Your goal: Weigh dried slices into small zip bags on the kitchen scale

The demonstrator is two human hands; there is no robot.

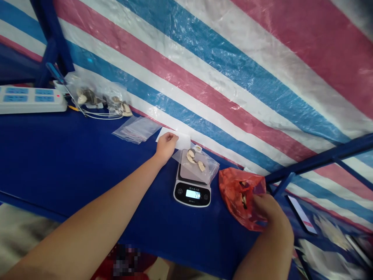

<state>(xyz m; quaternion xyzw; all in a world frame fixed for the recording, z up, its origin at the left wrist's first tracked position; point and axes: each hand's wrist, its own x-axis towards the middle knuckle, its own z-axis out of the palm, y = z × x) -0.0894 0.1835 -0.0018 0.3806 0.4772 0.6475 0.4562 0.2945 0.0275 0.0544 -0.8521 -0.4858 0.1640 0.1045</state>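
Note:
My left hand (pixel 167 147) is closed, thumb and fingers pinched together over a sheet of white paper (pixel 183 140); what lies between the fingertips is too small to make out. Beside it, a digital kitchen scale (pixel 192 194) has its display lit. A clear zip bag (pixel 210 166) lies on the scale's plate with pale dried slices (pixel 191 156), like dried mushroom, on or in it. My right hand (pixel 269 210) is at the right side of an open red plastic bag (pixel 231 188). Its fingers are blurred and partly hidden by the bag, which has dark and pale pieces inside.
Flat clear zip bags (pixel 136 129) lie left of the paper. Farther left are filled clear bags (pixel 90 95) and a white power strip (pixel 32 100). A striped tarpaulin (pixel 186 74) rises behind the blue table (pixel 72 155). A phone-like slab (pixel 301 214) is at the right.

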